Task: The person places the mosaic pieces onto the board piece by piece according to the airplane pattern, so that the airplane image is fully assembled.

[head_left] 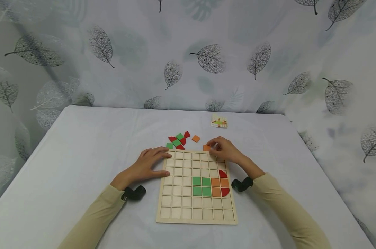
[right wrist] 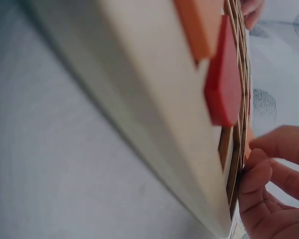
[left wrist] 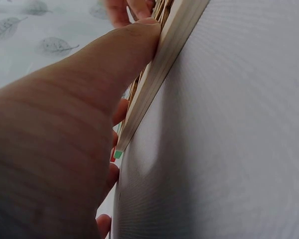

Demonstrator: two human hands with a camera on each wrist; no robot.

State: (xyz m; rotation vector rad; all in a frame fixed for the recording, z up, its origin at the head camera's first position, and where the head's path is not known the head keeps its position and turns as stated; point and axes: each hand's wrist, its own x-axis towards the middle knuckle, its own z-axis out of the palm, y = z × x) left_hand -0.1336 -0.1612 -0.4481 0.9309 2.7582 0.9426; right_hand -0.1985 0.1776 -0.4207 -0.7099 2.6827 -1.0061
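Observation:
A square wooden grid board lies on the table. Green square tiles, orange square tiles and red rounded tiles fill some of its right-hand cells. My left hand rests at the board's left edge, fingers spread; its thumb lies along the wooden side. At the far edge, my right hand pinches an orange square tile between thumb and forefinger. From the right wrist, those curled fingers show beyond the board, with a sliver of orange at the fingertip.
Behind the board is a loose cluster of green tiles and red tiles. One more orange tile lies to their right. Farther back sits a small pattern card. A white cloth covers the table, and a leaf-print curtain hangs behind.

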